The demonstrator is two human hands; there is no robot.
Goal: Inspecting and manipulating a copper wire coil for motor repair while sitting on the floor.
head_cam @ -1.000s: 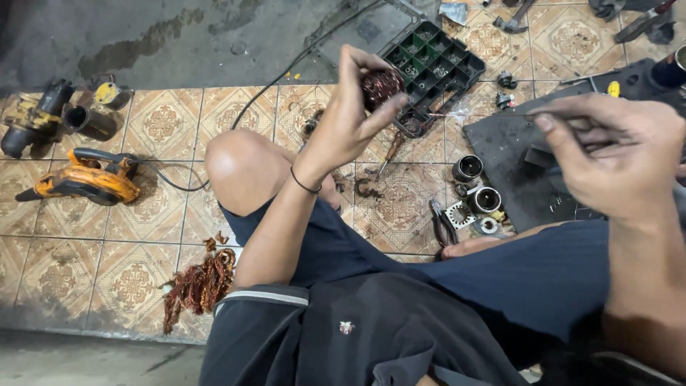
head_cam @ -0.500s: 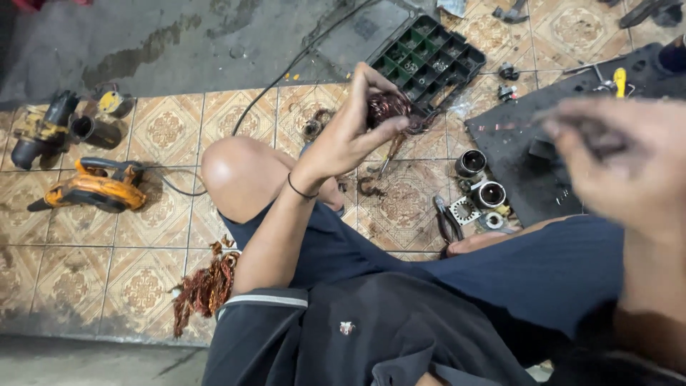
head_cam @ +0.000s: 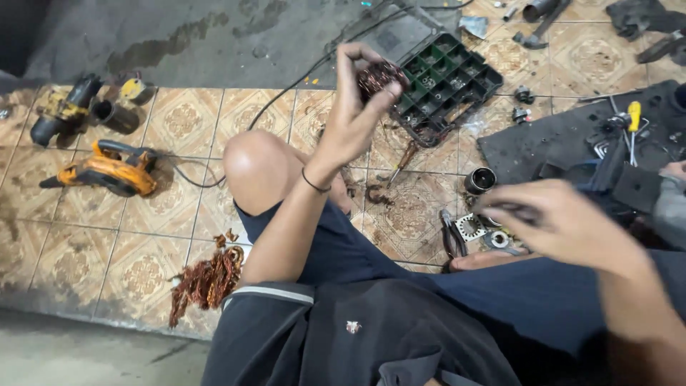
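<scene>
Left hand [head_cam: 354, 118] has lifted higher than a second ago, fingers pinched round a copper-wound motor armature [head_cam: 379, 75] above the green parts tray [head_cam: 446, 82]. Right hand [head_cam: 564, 225] dropped lower, blurry, can't tell its grip. Looks like he's inspecting it.

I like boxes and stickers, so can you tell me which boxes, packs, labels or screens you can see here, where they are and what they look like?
Compartment box: open on the tiled floor beyond the left hand, black and rectangular, with green cells holding small parts.
Emblem: tiny pale patch on the dark shirt, bottom centre.
No screens, signs or sealed packs show.
</scene>
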